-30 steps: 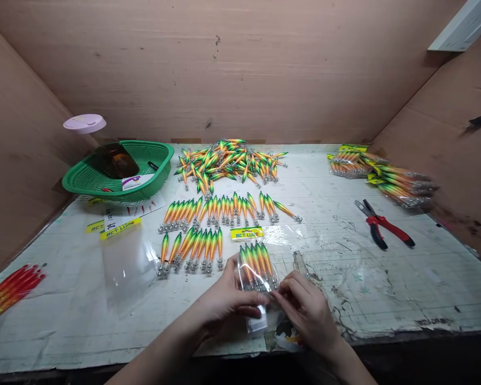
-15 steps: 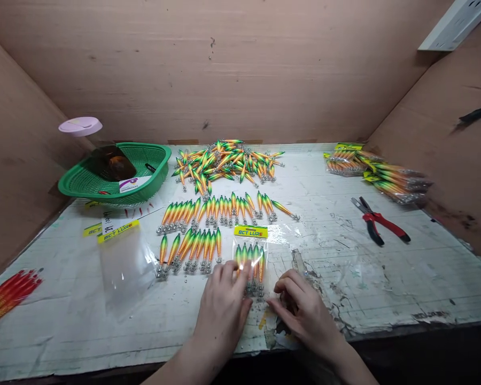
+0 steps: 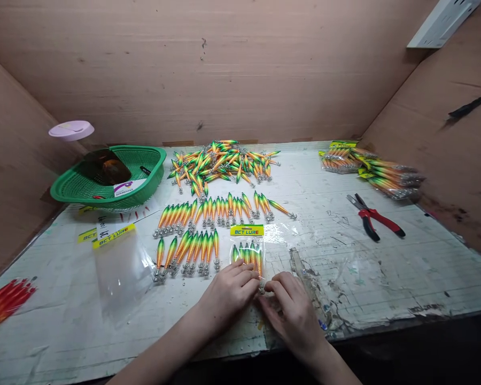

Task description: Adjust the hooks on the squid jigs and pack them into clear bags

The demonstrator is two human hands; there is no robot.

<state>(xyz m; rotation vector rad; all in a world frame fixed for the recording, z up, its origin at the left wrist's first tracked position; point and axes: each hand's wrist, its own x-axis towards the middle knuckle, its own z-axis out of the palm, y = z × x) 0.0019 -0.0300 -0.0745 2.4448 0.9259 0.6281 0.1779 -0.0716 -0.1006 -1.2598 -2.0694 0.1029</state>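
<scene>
A clear plastic bag (image 3: 247, 240) with a yellow "BCT LURE" header lies flat in front of me. Several green-and-orange squid jigs (image 3: 253, 252) sit side by side in it, hooks towards me. Across its lower part curl the fingers of my left hand (image 3: 233, 286), hiding most of the hooks. My right hand (image 3: 292, 307) is closed at the bag's lower right corner, thumb and fingers bent around the bottom edge. Left of the bag, loose squid jigs (image 3: 196, 248) lie in two rough rows.
Behind the rows is a heap of jigs (image 3: 220, 163). At left are a green basket (image 3: 144, 190) holding a lidded bottle, open bags (image 3: 122, 272) and red lures (image 3: 8, 302). Red-handled pliers (image 3: 374, 216) and filled packs (image 3: 393, 176) lie right.
My left hand has shifted down over the bag's lower part. My right hand has moved left, up to the bag's bottom right corner. The view has turned slightly.
</scene>
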